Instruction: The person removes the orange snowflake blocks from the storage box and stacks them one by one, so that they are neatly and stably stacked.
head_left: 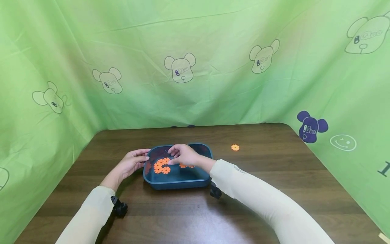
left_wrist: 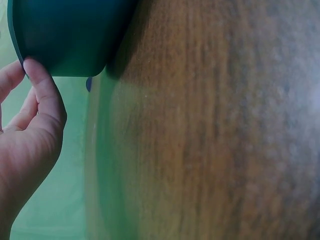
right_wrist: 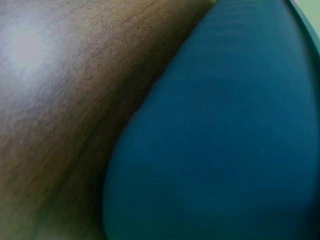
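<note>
A dark blue plastic basin (head_left: 179,185) stands on the table, with several orange flower-shaped pieces (head_left: 161,166) lying on its floor. My left hand (head_left: 131,163) pinches the basin's left rim between thumb and fingers; the left wrist view shows this hand (left_wrist: 35,120) at the rim close up. Over the inside of the basin reaches my right hand (head_left: 184,155), fingers bent loosely and thumb apart from them, just beside the orange pieces. Nothing is visible in its grasp. The right wrist view is filled mostly by the basin's outer wall (right_wrist: 215,140), and that hand is out of sight there.
One more orange flower-shaped piece (head_left: 235,147) lies on the wooden table (head_left: 274,176), behind and right of the basin. A green cloth (head_left: 213,95) with mouse-head drawings encloses the table at the back and sides.
</note>
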A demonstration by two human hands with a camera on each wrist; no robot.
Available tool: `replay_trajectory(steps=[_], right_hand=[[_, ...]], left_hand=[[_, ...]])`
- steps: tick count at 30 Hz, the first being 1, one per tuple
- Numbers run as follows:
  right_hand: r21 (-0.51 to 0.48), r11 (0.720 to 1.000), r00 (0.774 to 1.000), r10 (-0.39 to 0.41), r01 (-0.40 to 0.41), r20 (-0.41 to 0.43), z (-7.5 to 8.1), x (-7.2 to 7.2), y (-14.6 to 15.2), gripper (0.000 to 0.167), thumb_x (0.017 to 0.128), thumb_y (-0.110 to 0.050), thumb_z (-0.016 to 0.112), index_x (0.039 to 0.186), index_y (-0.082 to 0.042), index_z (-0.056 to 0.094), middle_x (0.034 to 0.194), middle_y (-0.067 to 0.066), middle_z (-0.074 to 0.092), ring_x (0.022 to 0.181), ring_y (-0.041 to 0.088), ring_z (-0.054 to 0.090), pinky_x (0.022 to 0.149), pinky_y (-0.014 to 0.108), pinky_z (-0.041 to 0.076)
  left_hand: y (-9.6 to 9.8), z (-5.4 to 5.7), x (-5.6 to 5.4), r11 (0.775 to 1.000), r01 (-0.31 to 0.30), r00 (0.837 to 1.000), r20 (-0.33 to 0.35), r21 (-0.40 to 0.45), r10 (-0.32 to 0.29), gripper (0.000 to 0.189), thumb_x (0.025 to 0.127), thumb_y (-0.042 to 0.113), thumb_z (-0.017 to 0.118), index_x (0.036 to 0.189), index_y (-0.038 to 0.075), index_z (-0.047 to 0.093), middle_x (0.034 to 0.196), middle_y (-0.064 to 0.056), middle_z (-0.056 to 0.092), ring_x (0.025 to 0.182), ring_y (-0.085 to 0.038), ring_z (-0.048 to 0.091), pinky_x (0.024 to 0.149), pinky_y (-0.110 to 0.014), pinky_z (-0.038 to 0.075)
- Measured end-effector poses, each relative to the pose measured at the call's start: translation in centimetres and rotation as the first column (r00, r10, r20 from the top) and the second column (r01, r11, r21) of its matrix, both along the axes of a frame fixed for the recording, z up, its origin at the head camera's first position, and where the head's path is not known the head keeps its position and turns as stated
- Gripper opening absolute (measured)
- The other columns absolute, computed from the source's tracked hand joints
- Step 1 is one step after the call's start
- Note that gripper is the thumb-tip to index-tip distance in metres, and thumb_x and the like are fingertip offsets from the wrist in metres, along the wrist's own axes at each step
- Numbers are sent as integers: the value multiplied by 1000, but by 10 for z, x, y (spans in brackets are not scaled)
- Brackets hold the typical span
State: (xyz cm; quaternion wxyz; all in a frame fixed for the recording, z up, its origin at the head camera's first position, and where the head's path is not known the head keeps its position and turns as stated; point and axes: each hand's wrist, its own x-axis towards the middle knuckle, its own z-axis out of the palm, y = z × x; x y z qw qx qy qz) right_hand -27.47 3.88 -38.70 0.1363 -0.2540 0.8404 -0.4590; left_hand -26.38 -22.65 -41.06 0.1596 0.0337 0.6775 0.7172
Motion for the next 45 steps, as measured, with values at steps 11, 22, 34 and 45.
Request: replay_trajectory(steps=[11,22,34,45], right_hand=[[137,989,998,55,-56,11,-5,-1,-18,37,81,-13,80,114,-2,65,106,8,64,92,15,58,84,29,48],[211,973,996,85,-90,33,-6,-2,-23,38,81,-10,80,115,-3,66,101,3,64,93,14,57,87,30,47],[285,953,995,98,-102,27,-10,1,-26,31,82,-13,79,110,-9,67,99,0,61,93,14,55,90,30,46],[332,938,992,123,-104,-38,-11,4,-27,31,82,-13,80,110,-9,69,97,0,62,92,13,55,86,27,46]], left_hand=[[0,0,2,1000,-7,1000,0,-11,7,51,95,0,60,141,-9,42,103,-2,60,89,-10,62,83,-28,52],[-1,0,1,1000,-10,1000,0,-1,10,51,94,0,60,141,-9,41,102,-2,59,89,-9,62,80,-26,52],[-1,-2,1,1000,-5,1000,7,-1,5,52,94,2,62,141,-9,42,103,-3,60,90,-11,63,82,-28,53],[0,-1,0,1000,-1,1000,6,-16,1,54,94,2,62,141,-9,40,106,-6,59,92,-12,62,82,-28,53]])
